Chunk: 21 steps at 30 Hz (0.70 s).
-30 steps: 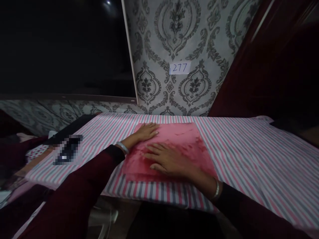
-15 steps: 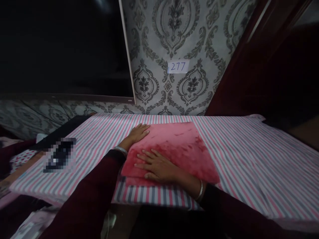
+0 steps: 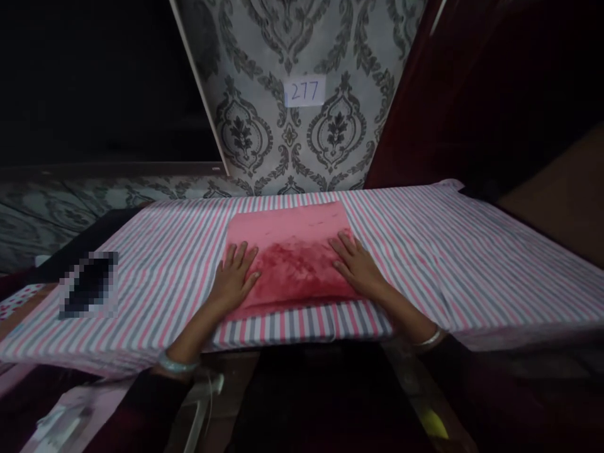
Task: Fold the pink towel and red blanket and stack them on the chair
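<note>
A folded pink-and-red cloth (image 3: 292, 258), plush-looking, lies flat on a striped sheet (image 3: 160, 251) spread over the table. Its far part is pale pink and its near part is darker red. My left hand (image 3: 233, 277) rests on the cloth's left edge with the fingers spread. On the opposite edge, my right hand (image 3: 358, 264) lies palm down, its fingers also apart. Both hands touch the cloth without grasping it. A bracelet circles each wrist.
On the left of the sheet lies a pixelated dark object (image 3: 89, 284) that I cannot make out. Behind the table are a patterned wall (image 3: 264, 38), a paper marked 277 (image 3: 304, 91), a large dark screen (image 3: 94, 88) and a dark red panel (image 3: 453, 113).
My right hand has moved from the cloth's left-middle to its right edge. My left hand has come nearer along the left side. The cloth lies squarer and the camera view has shifted.
</note>
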### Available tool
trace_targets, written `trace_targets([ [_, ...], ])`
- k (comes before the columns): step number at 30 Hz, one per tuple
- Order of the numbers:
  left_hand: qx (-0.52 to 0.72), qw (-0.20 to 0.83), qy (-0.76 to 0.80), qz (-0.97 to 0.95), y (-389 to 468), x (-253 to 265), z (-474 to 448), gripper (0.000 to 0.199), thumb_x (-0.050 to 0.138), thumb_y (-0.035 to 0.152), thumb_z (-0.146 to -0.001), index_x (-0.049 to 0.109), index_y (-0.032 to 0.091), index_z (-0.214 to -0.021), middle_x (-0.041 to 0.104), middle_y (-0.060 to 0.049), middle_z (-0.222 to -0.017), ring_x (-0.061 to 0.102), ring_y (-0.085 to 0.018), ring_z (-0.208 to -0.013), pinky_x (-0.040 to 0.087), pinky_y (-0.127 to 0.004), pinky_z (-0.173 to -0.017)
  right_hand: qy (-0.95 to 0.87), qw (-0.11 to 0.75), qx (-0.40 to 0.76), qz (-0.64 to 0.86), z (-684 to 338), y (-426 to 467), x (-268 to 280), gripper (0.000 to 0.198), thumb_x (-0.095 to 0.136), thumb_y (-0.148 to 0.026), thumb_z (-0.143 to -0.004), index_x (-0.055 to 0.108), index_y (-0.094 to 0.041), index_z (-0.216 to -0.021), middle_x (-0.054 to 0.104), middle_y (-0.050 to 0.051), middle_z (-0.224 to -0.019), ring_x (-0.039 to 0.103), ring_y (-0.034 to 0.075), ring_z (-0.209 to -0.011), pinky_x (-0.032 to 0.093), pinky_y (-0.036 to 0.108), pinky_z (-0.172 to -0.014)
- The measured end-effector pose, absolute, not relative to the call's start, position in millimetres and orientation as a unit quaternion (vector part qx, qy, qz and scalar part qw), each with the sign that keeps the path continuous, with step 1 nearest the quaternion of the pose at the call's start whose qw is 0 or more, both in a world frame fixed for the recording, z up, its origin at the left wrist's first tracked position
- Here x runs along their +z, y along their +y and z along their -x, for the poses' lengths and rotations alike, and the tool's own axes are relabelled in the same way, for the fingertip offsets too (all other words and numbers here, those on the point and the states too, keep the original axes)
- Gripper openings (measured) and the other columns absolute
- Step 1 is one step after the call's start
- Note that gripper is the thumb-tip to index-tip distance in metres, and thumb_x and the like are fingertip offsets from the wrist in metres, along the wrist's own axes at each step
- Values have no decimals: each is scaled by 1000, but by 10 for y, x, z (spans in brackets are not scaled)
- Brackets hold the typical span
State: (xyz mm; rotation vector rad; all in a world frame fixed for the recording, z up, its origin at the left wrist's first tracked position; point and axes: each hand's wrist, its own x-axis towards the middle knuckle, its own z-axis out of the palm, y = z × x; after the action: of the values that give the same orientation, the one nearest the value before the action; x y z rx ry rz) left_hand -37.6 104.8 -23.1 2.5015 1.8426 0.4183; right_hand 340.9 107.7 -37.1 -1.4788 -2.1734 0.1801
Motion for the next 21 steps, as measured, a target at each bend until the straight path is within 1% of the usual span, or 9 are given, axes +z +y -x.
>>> trace_targets([
  [3, 157, 15, 595, -788, 959, -359, 343, 63, 40, 53, -102, 43, 28, -159, 27, -7, -173, 13, -34, -162, 33, -61, -123, -788, 299, 98, 529, -3463, 1061, -572, 62, 33, -54, -107, 43, -23, -161, 24, 9, -172, 25, 27, -158, 26, 54, -127],
  [6, 207, 12, 604, -769, 968, -384, 343, 63, 40, 55, -101, 46, 26, -156, 28, -8, -173, 16, -33, -162, 27, -59, -127, -737, 343, 109, 572, -3458, 1053, -650, 69, 35, -58, -105, 40, -20, -162, 22, 11, -173, 25, 28, -159, 27, 51, -128],
  [8, 260, 23, 624, -736, 942, -397, 357, 66, 40, 57, -101, 46, 23, -156, 29, -12, -172, 22, -33, -160, 27, -57, -128, -689, 361, 134, 614, -3486, 1032, -680, 74, 34, -60, -103, 37, -15, -163, 29, 14, -170, 29, 29, -157, 30, 50, -127],
  [10, 314, 50, 648, -692, 881, -426, 378, 71, 43, 60, -99, 43, 20, -158, 35, -15, -169, 30, -32, -157, 29, -53, -128, -651, 374, 167, 639, -3533, 990, -705, 78, 34, -61, -102, 34, -13, -163, 39, 15, -165, 36, 30, -154, 33, 50, -126],
  [13, 389, 117, 670, -621, 776, -474, 420, 75, 57, 59, -94, 41, 23, -159, 47, -13, -162, 42, -30, -152, 35, -49, -126, -630, 390, 194, 643, -3592, 911, -710, 81, 37, -65, -100, 32, -16, -164, 43, 14, -163, 44, 31, -149, 38, 51, -122],
  [15, 439, 178, 669, -572, 722, -476, 446, 80, 66, 55, -90, 40, 24, -159, 53, -12, -158, 47, -30, -148, 38, -47, -125, -625, 398, 205, 640, -3610, 878, -681, 84, 42, -68, -97, 33, -17, -164, 43, 13, -163, 46, 33, -147, 39, 53, -121],
  [17, 485, 244, 660, -520, 683, -436, 450, 85, 73, 52, -86, 41, 22, -159, 57, -13, -153, 51, -30, -145, 40, -46, -123, -607, 404, 226, 646, -3619, 871, -636, 89, 49, -71, -93, 36, -18, -163, 46, 14, -161, 49, 37, -144, 40, 55, -120],
  [19, 516, 306, 643, -477, 647, -357, 417, 85, 77, 50, -83, 46, 20, -155, 60, -15, -149, 54, -31, -142, 41, -45, -121, -585, 409, 258, 651, -3628, 878, -592, 91, 58, -73, -87, 42, -20, -160, 53, 14, -156, 54, 40, -139, 42, 56, -117],
  [21, 532, 354, 616, -461, 606, -258, 349, 80, 80, 47, -81, 52, 19, -150, 61, -15, -148, 55, -31, -141, 42, -45, -121, -572, 419, 288, 644, -3633, 871, -563, 89, 63, -73, -84, 48, -23, -156, 59, 13, -150, 57, 40, -135, 43, 56, -117],
])
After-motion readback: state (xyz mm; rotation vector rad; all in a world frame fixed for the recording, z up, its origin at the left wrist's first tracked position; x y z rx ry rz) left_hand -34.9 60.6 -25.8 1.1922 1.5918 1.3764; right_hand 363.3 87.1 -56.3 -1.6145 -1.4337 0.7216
